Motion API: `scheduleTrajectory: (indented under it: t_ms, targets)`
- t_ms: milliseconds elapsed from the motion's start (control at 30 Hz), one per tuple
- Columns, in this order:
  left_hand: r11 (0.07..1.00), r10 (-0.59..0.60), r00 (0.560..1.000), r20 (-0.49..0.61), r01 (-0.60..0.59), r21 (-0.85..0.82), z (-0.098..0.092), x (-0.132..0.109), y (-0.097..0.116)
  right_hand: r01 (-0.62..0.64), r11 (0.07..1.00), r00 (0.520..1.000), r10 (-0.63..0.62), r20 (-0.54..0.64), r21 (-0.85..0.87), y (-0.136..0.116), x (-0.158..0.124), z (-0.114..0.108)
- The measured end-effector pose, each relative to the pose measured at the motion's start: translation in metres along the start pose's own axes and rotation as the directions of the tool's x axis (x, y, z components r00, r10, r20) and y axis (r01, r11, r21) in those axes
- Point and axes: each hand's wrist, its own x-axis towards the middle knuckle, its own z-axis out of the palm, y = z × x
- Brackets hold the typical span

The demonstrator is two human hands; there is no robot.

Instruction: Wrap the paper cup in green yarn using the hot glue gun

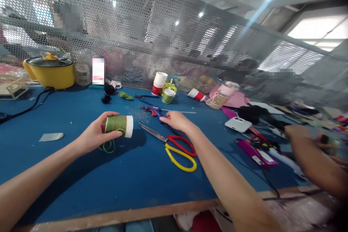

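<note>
My left hand (95, 135) is closed around a paper cup (119, 125) wound with green cord, held on its side just above the blue table (67, 174). A loose end of green cord (108, 146) hangs below it. My right hand (174, 120) reaches forward, its fingers curled at the handle of a blue glue gun (152, 110) lying on the table; whether it grips the gun I cannot make out. Scissors with red and yellow handles (178, 148) lie just beside my right forearm.
A stack of paper cups (159, 83), a green-wrapped cup (168, 96), a yellow cooking pot (50, 71) and a white phone (238, 124) stand farther back. Another person's arm (315, 156) works at the right among tools and cables. A perforated metal screen (136, 36) closes the far edge.
</note>
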Motion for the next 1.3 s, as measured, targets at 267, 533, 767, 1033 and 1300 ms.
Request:
scheduleTrajectory:
  t_ms: [267, 533, 767, 1033, 1300]
  targets:
    - [0.999, 0.014, 0.999, 0.044, -0.012, -0.033, -0.001, 0.0, 0.0, -0.078, 0.969, 0.995, 0.091, -0.045, 0.236, -0.037, 0.038, 0.016]
    - [0.998, 0.035, 0.999, 0.012, -0.034, -0.055, -0.002, 0.001, -0.001, -0.018, 0.718, 1.0, 0.021, 0.004, 0.696, -0.033, 0.011, 0.011]
    - [0.999, 0.037, 0.999, 0.006, -0.037, -0.015, -0.002, 0.002, 0.004, 0.061, 0.419, 0.991, -0.133, -0.005, 0.906, -0.042, -0.018, -0.005]
    - [0.997, 0.011, 0.997, -0.079, -0.004, 0.083, -0.007, 0.001, 0.006, 0.156, 0.296, 0.951, -0.302, -0.062, 0.942, -0.052, -0.059, -0.013]
    - [0.994, 0.064, 0.99, -0.125, -0.051, 0.1, -0.013, 0.005, 0.003, 0.304, 0.521, 0.944, -0.28, -0.177, 0.797, -0.063, -0.088, -0.019]
